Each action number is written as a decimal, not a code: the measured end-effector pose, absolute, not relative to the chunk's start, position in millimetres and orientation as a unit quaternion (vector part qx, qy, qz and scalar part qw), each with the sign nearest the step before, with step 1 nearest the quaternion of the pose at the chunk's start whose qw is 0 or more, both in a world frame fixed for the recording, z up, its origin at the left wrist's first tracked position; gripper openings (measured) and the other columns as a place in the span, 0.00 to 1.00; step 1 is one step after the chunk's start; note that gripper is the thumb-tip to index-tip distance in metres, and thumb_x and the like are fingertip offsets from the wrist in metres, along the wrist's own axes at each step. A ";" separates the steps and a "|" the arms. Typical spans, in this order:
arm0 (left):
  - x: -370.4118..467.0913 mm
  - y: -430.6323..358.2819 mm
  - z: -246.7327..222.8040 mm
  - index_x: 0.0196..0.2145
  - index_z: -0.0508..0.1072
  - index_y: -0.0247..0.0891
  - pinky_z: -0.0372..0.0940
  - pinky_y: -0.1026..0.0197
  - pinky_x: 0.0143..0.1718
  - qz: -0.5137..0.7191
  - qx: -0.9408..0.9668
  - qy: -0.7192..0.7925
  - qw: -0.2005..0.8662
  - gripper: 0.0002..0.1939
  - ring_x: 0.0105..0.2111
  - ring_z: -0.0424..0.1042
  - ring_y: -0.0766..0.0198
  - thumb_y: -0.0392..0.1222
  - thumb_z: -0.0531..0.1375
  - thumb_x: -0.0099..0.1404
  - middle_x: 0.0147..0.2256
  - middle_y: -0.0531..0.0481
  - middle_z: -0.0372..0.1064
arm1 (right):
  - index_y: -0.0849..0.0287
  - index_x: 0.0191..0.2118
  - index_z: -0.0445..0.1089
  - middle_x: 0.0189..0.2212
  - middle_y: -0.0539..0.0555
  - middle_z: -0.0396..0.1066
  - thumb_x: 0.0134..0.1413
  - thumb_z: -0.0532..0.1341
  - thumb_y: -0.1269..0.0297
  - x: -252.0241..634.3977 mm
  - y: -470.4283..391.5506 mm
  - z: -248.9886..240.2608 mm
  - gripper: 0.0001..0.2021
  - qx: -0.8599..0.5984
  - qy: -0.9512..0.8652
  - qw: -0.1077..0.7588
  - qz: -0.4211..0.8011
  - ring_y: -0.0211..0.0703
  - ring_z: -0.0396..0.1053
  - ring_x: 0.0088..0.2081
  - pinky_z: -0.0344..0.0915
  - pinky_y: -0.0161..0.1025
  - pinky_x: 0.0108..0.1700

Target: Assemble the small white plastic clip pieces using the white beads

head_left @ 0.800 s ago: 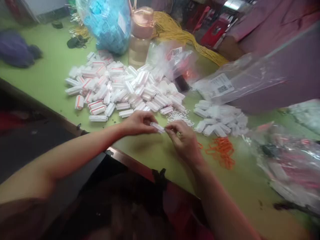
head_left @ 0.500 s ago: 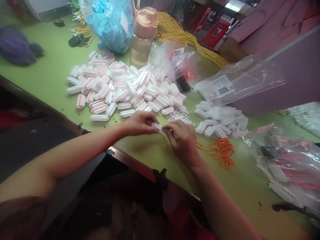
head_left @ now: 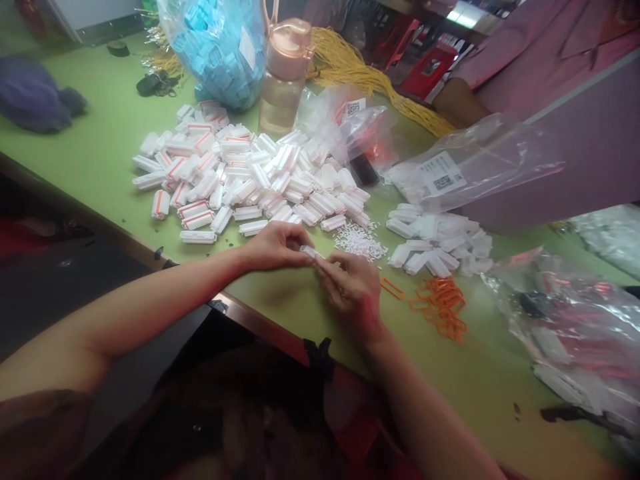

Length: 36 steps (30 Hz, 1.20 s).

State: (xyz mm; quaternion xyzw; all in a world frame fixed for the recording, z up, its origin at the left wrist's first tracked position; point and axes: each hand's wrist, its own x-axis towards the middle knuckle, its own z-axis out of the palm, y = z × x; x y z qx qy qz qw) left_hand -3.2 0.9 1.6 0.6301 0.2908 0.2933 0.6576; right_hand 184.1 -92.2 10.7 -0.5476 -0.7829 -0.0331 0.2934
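My left hand point(head_left: 279, 245) pinches a small white plastic piece point(head_left: 309, 251) between thumb and fingers, close to the table's front edge. Against the right end of that piece are the fingertips of my right hand point(head_left: 350, 283); its fingers are pressed together, and anything between them is too small to make out. Just behind my hands lies a large heap of white plastic pieces point(head_left: 240, 173), some with orange strips. Tiny white sticks point(head_left: 360, 240) are scattered behind my right hand. To its right lie orange rectangular rings point(head_left: 445, 303), one of them apart from the pile.
A second white pile point(head_left: 440, 240) lies at the right, beside clear bags point(head_left: 585, 320). Behind the big heap stand a bottle point(head_left: 284, 77) and a bag of blue pieces point(head_left: 220, 50). Yellow cords point(head_left: 360, 67) lie further back, near another person's arm point(head_left: 460, 100).
My right hand has shifted left and slightly down, with its fingers now laid along the end of the white piece. The loose orange ring shows more fully. My left hand has barely moved.
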 end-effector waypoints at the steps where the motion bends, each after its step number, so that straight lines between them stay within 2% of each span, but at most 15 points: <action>1: -3.5 0.9 1.3 0.33 0.75 0.29 0.59 0.70 0.25 0.292 0.636 0.288 0.654 0.16 0.23 0.64 0.75 0.43 0.70 0.50 0.24 0.53 0.70 | 0.51 0.45 0.77 0.37 0.54 0.75 0.62 0.58 0.62 186.1 -92.1 9.9 0.11 -0.549 -0.777 0.310 0.001 0.42 0.67 0.36 0.59 0.43 0.39; 5: -4.0 1.4 0.0 0.34 0.75 0.30 0.60 0.70 0.26 0.280 0.665 0.287 0.630 0.17 0.24 0.65 0.75 0.45 0.69 0.51 0.26 0.51 0.72 | 0.54 0.43 0.77 0.38 0.54 0.75 0.62 0.57 0.59 203.8 -86.4 10.7 0.12 -0.589 -0.690 0.403 0.123 0.44 0.70 0.41 0.65 0.42 0.42; 8: -3.8 2.3 -0.5 0.34 0.76 0.31 0.59 0.69 0.25 0.272 0.686 0.294 0.607 0.17 0.23 0.64 0.75 0.46 0.69 0.51 0.26 0.51 0.72 | 0.57 0.38 0.76 0.36 0.55 0.76 0.60 0.58 0.57 218.6 -80.9 10.9 0.11 -0.649 -0.634 0.406 0.108 0.45 0.70 0.38 0.64 0.43 0.41; 11: -3.6 3.1 -0.6 0.35 0.76 0.31 0.59 0.69 0.26 0.275 0.698 0.291 0.594 0.16 0.23 0.64 0.74 0.45 0.69 0.51 0.25 0.52 0.71 | 0.56 0.34 0.76 0.35 0.55 0.76 0.58 0.58 0.57 222.3 -75.4 12.7 0.11 -0.685 -0.652 0.317 0.076 0.46 0.70 0.38 0.61 0.44 0.41; 16: -3.3 2.4 1.7 0.35 0.76 0.31 0.58 0.69 0.26 0.277 0.704 0.293 0.584 0.17 0.24 0.63 0.73 0.46 0.69 0.51 0.24 0.53 0.69 | 0.55 0.34 0.75 0.38 0.55 0.77 0.57 0.58 0.61 206.2 -55.7 23.2 0.09 -0.710 -0.685 0.156 0.035 0.50 0.68 0.42 0.54 0.45 0.41; 19: -3.4 1.7 3.0 0.34 0.76 0.30 0.58 0.69 0.26 0.278 0.698 0.289 0.594 0.17 0.23 0.62 0.74 0.46 0.69 0.51 0.24 0.54 0.69 | 0.55 0.32 0.75 0.36 0.55 0.77 0.57 0.58 0.63 199.4 -41.6 26.5 0.08 -0.701 -0.709 0.067 0.016 0.49 0.67 0.39 0.51 0.44 0.40; 21: -3.6 1.6 2.7 0.34 0.75 0.30 0.58 0.69 0.26 0.281 0.691 0.281 0.603 0.18 0.23 0.62 0.74 0.47 0.69 0.51 0.25 0.53 0.70 | 0.56 0.29 0.73 0.33 0.56 0.77 0.56 0.58 0.65 200.3 -36.9 27.3 0.08 -0.689 -0.723 0.043 0.002 0.48 0.67 0.37 0.50 0.44 0.39; 23: -3.7 2.0 1.4 0.34 0.75 0.30 0.59 0.68 0.26 0.282 0.686 0.278 0.610 0.18 0.24 0.63 0.74 0.47 0.69 0.51 0.26 0.52 0.70 | 0.57 0.28 0.72 0.30 0.56 0.76 0.56 0.58 0.65 203.6 -37.8 29.0 0.08 -0.672 -0.737 0.072 0.011 0.47 0.67 0.35 0.51 0.44 0.38; 29: -1.8 2.9 -3.9 0.36 0.74 0.31 0.60 0.68 0.27 0.283 0.661 0.254 0.647 0.19 0.26 0.65 0.73 0.47 0.69 0.51 0.29 0.51 0.71 | 0.56 0.32 0.71 0.26 0.50 0.72 0.57 0.58 0.55 194.2 -60.8 38.8 0.11 -0.628 -0.687 0.309 0.196 0.41 0.66 0.28 0.60 0.39 0.33; 32: -0.5 2.7 -5.0 0.37 0.72 0.32 0.61 0.69 0.28 0.298 0.630 0.235 0.677 0.19 0.27 0.66 0.73 0.45 0.69 0.51 0.30 0.52 0.70 | 0.56 0.30 0.70 0.29 0.51 0.72 0.57 0.59 0.55 177.6 -67.8 33.7 0.11 -0.603 -0.670 0.372 0.220 0.41 0.67 0.31 0.63 0.40 0.36; 36: 0.4 2.9 -6.2 0.35 0.70 0.32 0.60 0.69 0.28 0.311 0.621 0.224 0.684 0.18 0.26 0.64 0.75 0.44 0.69 0.51 0.28 0.54 0.68 | 0.56 0.30 0.69 0.35 0.54 0.72 0.57 0.60 0.55 164.1 -69.2 19.0 0.11 -0.592 -0.659 0.421 0.193 0.44 0.68 0.37 0.66 0.43 0.41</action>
